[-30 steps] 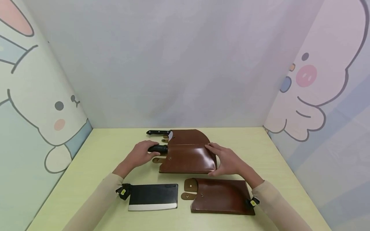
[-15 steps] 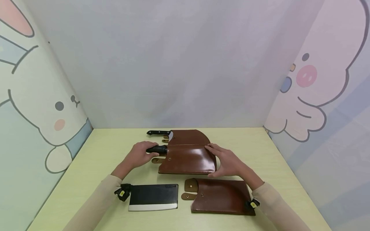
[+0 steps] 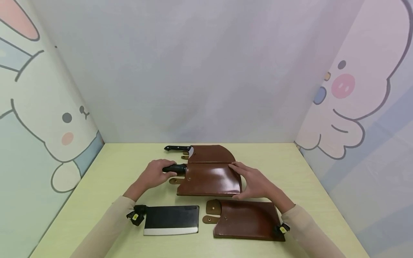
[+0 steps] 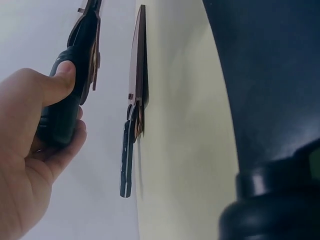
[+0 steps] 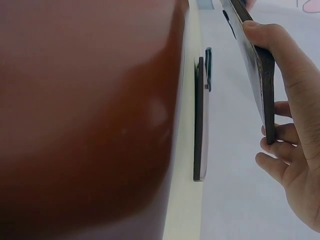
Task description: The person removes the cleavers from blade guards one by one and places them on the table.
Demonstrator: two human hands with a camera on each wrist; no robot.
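My left hand (image 3: 156, 172) grips the black handle (image 3: 176, 168) of a knife whose blade is hidden inside a brown leather sheath (image 3: 209, 180). At the sheath's right end, my right hand (image 3: 255, 182) holds it between thumb and fingers. The right wrist view has the thumb on one edge and several fingertips by the other side. In both wrist views the sheathed knife is raised off the table. Behind it lies a second knife (image 3: 178, 148), black-handled, in a brown sheath (image 3: 211, 153) with a rounded corner.
A cleaver (image 3: 171, 218) with a dark blade and bright edge lies at front left; my left wrist camera covers its handle in the head view. Another brown sheath (image 3: 246, 220), strap undone, lies at front right under my right forearm. Walls enclose the pale yellow table (image 3: 306, 179).
The sheathed knife has shifted slightly left and toward me, both hands moving with it. The cleaver, the far knife and the front sheath stay put.
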